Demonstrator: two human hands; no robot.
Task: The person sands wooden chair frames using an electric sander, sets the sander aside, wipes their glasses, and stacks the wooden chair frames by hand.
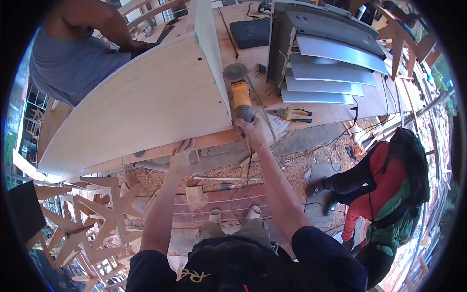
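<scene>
One head view, two hands. Right hand (249,128) is closed round the dark rear body of the yellow-and-black angle grinder (241,95); tool's over the bench, just beside the narrow pale upright board (210,53), round disc (235,72) pointing away from the wearer. Can't tell if disc touches board or spins. Left hand (181,160) looks mostly open, holds no tool, fingertips at the near lower edge of the big pale curved wooden panel (141,104); can't tell if they press. Yellow-handled pliers (292,115) lie right of grinder. Status: panel and board already meet at a corner, dark spots along panel's right side. Can't make out any finished ground stretch, so amount left can't be judged.
</scene>
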